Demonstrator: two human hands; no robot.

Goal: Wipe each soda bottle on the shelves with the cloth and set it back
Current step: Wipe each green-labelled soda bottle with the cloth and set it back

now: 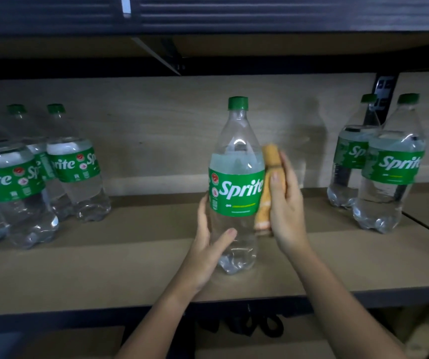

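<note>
A clear plastic soda bottle with a green cap and green label (236, 187) stands upright mid-shelf on the tan wooden shelf board (104, 275), well apart from the bottle groups at left (76, 164) and right (389, 172). The left hand (208, 252) curls round its lower body, thumb across the front. The right hand (286, 200) grips a rolled orange cloth (269, 187) against the bottle's right side. Nearly full, the bottle likely feels heavy; its smooth wall may slip, so the low, ribbed base section looks the safest hold
</note>
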